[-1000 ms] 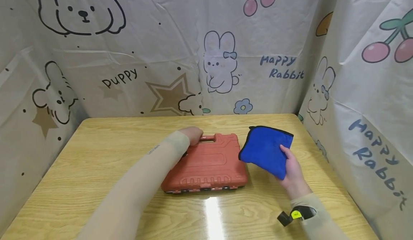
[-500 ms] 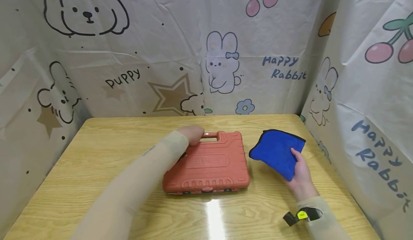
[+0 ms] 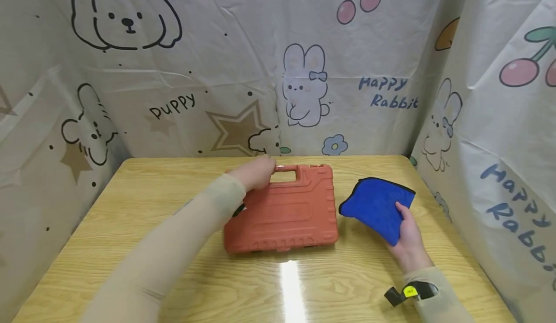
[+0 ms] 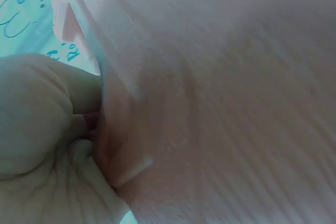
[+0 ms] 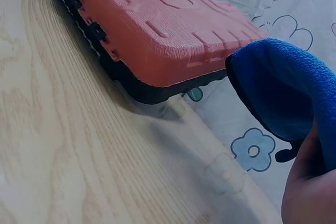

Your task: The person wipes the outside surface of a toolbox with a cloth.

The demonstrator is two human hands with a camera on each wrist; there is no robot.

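Observation:
A red plastic carrying case (image 3: 288, 212) with a black underside leans on its front edge on the wooden table, its handle side lifted. At the back, my left hand (image 3: 257, 172) grips the case's handle (image 3: 285, 168); in the left wrist view the left hand (image 4: 37, 119) is beside the case's ribbed red face (image 4: 220, 108), its fingertips hidden. To the right, my right hand (image 3: 410, 241) holds a folded blue cloth (image 3: 380, 207) with black edging, thumb on top. The right wrist view shows the cloth (image 5: 289, 82) curving over, close to the case's corner.
The wooden table (image 3: 243, 289) reaches back to a white printed curtain (image 3: 234, 33), which hangs along the rear and both sides. A black strap device (image 3: 419, 290) sits on my right wrist. Bright light reflects off the table in front of the case.
My left hand has raised the handle side of the case, tilting its top face toward me. My right hand has drawn the blue cloth slightly right, away from the case.

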